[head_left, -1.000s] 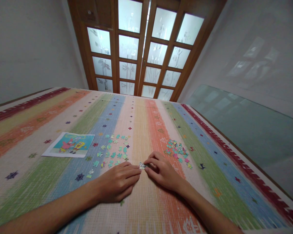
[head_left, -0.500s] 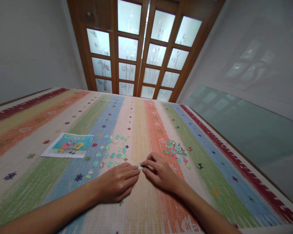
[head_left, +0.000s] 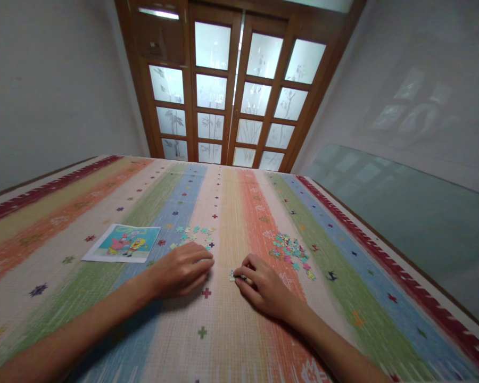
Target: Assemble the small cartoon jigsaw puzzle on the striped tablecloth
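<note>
My right hand (head_left: 259,279) rests low over the yellow and orange stripes of the cloth, thumb and fingers closed on a small pale puzzle piece (head_left: 232,275). Part of that piece is covered by the fingertips. To its left, my left hand (head_left: 187,268) hovers at the near side of the spread-out teal puzzle pieces (head_left: 195,232), hiding several of them. Its fingers are extended and slightly bent, with nothing visible in them. A heap of mixed puzzle pieces (head_left: 290,249) lies beyond my right hand, on the right.
A printed picture sheet (head_left: 125,243) with cartoon figures lies left of the pieces. The striped tablecloth (head_left: 231,330) covers the large table. Wooden glass-paned doors (head_left: 235,90) stand past the far edge, and a greenish glass panel (head_left: 403,207) leans along the right wall.
My left hand has left the piece beside my right hand and moved left and away from me, over the spread-out pieces. My right hand stays almost in place. The view has tilted up slightly.
</note>
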`<state>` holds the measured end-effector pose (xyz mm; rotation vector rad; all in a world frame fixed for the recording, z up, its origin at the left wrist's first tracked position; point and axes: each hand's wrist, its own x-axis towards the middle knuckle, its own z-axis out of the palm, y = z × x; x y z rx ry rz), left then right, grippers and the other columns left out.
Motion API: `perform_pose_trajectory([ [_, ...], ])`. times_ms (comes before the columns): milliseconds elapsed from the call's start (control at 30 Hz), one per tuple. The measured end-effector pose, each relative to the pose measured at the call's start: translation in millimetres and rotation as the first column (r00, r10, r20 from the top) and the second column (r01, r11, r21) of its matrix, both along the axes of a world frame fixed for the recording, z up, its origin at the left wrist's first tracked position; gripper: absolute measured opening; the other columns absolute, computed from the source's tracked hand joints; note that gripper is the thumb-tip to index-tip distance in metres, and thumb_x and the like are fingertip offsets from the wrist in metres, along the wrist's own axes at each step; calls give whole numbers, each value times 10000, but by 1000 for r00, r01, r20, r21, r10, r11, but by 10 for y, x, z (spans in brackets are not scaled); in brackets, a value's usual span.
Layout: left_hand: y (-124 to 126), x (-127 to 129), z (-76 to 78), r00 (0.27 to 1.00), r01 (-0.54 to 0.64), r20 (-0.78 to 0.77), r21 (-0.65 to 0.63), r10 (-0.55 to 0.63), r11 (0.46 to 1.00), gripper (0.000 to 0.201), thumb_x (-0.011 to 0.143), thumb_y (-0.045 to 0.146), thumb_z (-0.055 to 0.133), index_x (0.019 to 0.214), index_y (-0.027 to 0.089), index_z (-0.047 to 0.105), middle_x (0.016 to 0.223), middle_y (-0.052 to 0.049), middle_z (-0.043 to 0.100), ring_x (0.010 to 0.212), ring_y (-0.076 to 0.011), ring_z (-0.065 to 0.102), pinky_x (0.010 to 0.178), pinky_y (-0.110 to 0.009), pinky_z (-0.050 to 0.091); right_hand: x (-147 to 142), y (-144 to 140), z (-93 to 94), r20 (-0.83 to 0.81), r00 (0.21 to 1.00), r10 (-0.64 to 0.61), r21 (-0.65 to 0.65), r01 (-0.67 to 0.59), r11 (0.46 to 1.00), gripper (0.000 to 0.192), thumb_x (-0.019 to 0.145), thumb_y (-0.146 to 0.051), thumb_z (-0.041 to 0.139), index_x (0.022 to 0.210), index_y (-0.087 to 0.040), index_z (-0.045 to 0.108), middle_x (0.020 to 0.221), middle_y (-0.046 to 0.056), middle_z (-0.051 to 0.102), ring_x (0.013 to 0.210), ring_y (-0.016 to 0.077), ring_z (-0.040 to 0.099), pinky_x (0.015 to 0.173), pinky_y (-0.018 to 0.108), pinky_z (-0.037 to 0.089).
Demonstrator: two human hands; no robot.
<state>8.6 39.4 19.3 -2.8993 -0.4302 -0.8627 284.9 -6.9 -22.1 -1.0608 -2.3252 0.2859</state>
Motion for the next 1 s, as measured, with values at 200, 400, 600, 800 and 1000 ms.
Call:
perform_pose_trajectory([
  [200, 284, -539, 110, 977, -194, 68, -84, 200, 977, 238, 1037, 227, 463, 1009, 207, 699, 786, -46, 723, 694, -174, 657, 657, -307, 536, 3, -5, 32, 21, 1000, 20, 29, -21, 999, 211, 1002, -202, 495, 1001, -183, 705, 926, 90, 620, 852, 211, 587, 744, 348, 483],
  [400, 345, -798, -76, 949, -291, 75, -162, 306, 943, 233, 1019, 261, 513, 976, 199, 733, 802, -51, 756, 675, -175, 673, 628, -288, 534, 12, -7, 32, 11, 1000, 21, 39, -22, 999, 205, 1008, -198, 498, 1007, -178, 702, 915, 90, 630, 840, 206, 592, 742, 344, 482],
  [600, 294, -729, -93, 966, -254, 6, -148, 258, 956, 251, 1020, 260, 497, 966, 193, 733, 780, -35, 744, 679, -177, 658, 656, -290, 515, 24, -5, 33, -11, 999, 32, 32, -31, 999, 213, 1009, -206, 498, 1034, -164, 705, 914, 98, 636, 845, 214, 598, 741, 355, 491],
  [800, 193, -622, -49, 979, -201, -34, -34, 200, 979, 249, 1020, 177, 452, 971, 176, 696, 681, -12, 645, 614, -161, 570, 635, -294, 450, 36, -9, 40, -1, 1000, 26, 9, -26, 1000, 230, 1010, -222, 494, 1070, -163, 709, 933, 104, 632, 850, 216, 601, 752, 364, 507],
  [1000, 157, -614, -20, 972, -218, -74, 70, 223, 973, 280, 1033, 166, 406, 989, 165, 683, 681, -23, 601, 623, -177, 526, 657, -323, 431, 54, 1, 7, -2, 1000, 19, 29, -19, 999, 230, 1012, -223, 493, 1078, -161, 704, 923, 95, 628, 836, 205, 599, 742, 347, 508],
])
